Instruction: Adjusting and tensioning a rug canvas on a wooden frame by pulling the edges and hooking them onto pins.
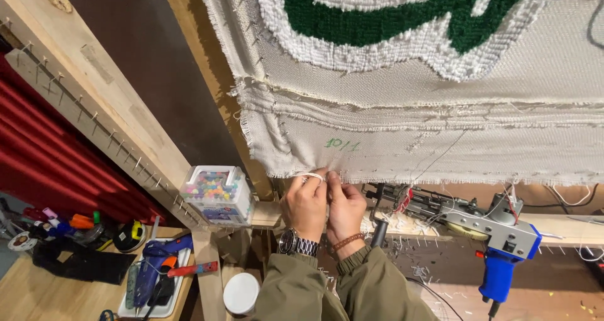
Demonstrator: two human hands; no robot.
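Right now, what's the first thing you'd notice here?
The big cloth stretched on a wooden frame fills the top, with fluffy green and white yarn. In the middle, the left hand and right hand pinch the cloth's bottom edge. A blue-handled tufting gun lies on the rail at right.

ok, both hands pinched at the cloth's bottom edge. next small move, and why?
Probably draw the white strand downward: the left hand and right hand pinch together at the frayed hem of the backing cloth, the strand looped over the fingers.
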